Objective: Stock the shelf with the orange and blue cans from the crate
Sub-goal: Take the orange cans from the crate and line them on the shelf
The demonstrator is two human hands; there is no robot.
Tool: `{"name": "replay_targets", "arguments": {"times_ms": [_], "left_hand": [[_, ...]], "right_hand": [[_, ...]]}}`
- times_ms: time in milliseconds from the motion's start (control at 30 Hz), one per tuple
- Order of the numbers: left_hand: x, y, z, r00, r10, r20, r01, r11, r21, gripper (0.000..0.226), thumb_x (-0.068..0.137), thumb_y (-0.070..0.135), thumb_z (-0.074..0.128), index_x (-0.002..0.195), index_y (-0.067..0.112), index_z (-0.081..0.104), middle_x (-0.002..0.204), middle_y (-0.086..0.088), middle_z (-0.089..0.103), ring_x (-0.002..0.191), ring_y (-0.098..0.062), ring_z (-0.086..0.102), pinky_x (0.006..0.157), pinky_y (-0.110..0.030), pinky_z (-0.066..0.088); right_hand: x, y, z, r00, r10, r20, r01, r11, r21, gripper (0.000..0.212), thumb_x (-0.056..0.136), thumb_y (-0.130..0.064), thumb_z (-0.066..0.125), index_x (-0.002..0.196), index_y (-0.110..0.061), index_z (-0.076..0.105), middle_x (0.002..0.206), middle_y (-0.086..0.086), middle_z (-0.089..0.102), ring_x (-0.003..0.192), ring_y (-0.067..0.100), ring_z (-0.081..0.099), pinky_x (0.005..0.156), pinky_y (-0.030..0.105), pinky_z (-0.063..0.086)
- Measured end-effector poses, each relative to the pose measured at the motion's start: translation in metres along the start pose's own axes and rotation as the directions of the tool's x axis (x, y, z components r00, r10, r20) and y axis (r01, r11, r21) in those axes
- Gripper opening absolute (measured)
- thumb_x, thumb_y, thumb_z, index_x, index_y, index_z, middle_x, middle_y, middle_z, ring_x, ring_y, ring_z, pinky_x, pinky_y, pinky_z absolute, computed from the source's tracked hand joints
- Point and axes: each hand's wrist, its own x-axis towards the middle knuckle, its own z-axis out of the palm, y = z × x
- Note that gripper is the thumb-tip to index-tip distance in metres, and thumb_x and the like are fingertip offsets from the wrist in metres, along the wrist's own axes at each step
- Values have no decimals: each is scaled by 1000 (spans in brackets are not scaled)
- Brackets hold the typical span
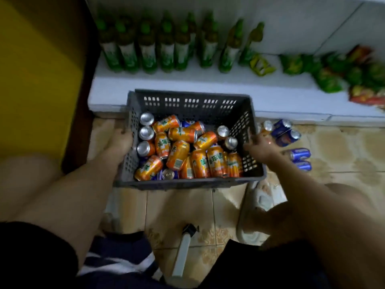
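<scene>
Tiled floor below a white shelf [208, 84]. Left hand [118, 140] is gripping the crate [187, 103] by its left wall, likely steadying it. Orange cans [179, 154] are lying jumbled inside, burying most blue cans [299, 154]; more are lying outside, right. Right hand [260, 146] is reaching at the right wall, blurred; its grip is unreadable.

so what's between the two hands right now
In the head view, the grey crate sits between them, full of orange cans, with a few blue cans showing. The left hand grips its left wall; the right hand is at its right wall.
</scene>
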Motion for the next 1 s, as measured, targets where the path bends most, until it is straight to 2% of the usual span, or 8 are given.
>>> {"name": "replay_targets", "arguments": {"times_ms": [100,200,267,367,467,600,733,1000], "left_hand": [[-51,27,2,988,121,-98,-110,989,103,29,98,27,46,108,5,63,107,-17,65,97,-36,60,79,-35,43],[-99,44,14,985,168,34,-171,978,118,24,101,23,43,87,12,59,82,-8,57,83,-28,53,73,-33,35],[-118,46,28,981,138,133,-156,979,133,25,102,29,41,89,16,57,74,-1,49,73,-21,48,70,-32,34],[-125,42,58,964,97,249,-130,985,117,17,102,31,43,96,19,55,84,-2,54,87,-21,51,78,-32,38],[-124,41,87,937,28,347,-74,990,120,28,99,37,47,107,14,63,106,-4,62,102,-22,57,94,-36,45],[-115,34,127,917,-42,397,8,996,88,24,96,50,45,89,31,58,93,4,57,88,-14,54,93,-34,40],[-95,24,164,903,-156,401,134,988,82,41,99,47,42,128,23,57,122,-2,58,115,-23,52,105,-43,40],[-75,20,190,889,-279,364,262,960,97,30,101,36,45,118,16,60,120,-10,62,112,-30,57,99,-42,43]], "right_hand": [[-30,3,5,998,-46,-34,47,998,33,38,98,-20,55,131,-1,52,120,13,58,112,32,56,91,39,47],[-41,1,12,999,-35,-10,35,998,50,39,99,-27,54,128,-1,53,110,10,56,102,28,56,84,35,46],[-43,0,19,998,-66,12,65,995,81,37,99,-27,54,126,-2,54,109,11,60,93,24,57,78,34,48],[-38,-2,27,996,-74,42,68,990,127,35,98,-25,56,127,-7,50,99,9,60,83,20,56,69,31,45],[-23,0,39,994,-86,61,79,991,107,41,96,-23,60,131,-7,46,99,8,56,89,22,55,76,35,46],[13,9,71,993,-35,113,33,999,18,69,91,-29,66,147,-15,30,138,18,48,122,35,52,99,45,47],[51,24,115,979,84,184,-57,988,-145,88,88,-38,67,154,-29,10,156,21,19,138,44,34,110,51,35],[74,30,124,989,-6,149,34,983,-183,70,85,-25,71,142,-29,31,135,16,42,118,38,52,99,48,46]]}}
